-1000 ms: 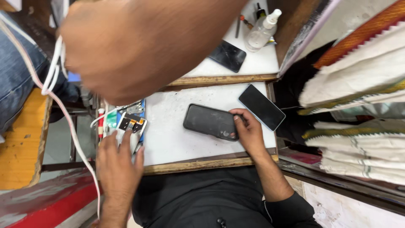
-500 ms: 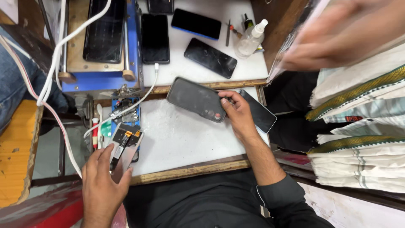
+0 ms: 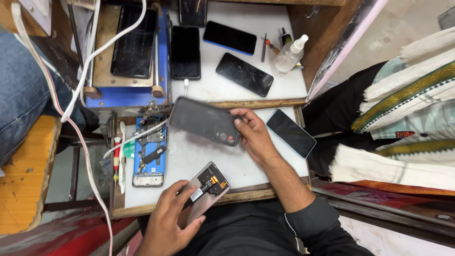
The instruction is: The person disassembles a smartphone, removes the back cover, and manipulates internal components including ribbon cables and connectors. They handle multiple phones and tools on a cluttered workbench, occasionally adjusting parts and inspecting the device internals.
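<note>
My right hand (image 3: 253, 135) grips one end of a dark grey phone back cover (image 3: 201, 120), lifted a little over the white work board (image 3: 246, 166). My left hand (image 3: 168, 220) holds an opened phone display panel (image 3: 204, 187) with a flex cable and small gold and black parts showing, at the board's near edge. A blue opened phone frame (image 3: 149, 151) with exposed circuit boards lies at the board's left side. A black phone (image 3: 290, 132) lies face up at the right of my right hand.
A blue screen-separator machine (image 3: 130, 92) with a phone on it stands at the back left, white cables (image 3: 90, 66) trailing off it. Several black phones (image 3: 244, 73), a spray bottle (image 3: 289, 54) and small tools sit on the rear shelf. Someone's folded cloth and clothing (image 3: 407, 123) are at the right.
The other person's hand that crossed the top of the view is gone. My right hand lifted the back cover left and up. My left hand drew the display panel toward the near edge.
</note>
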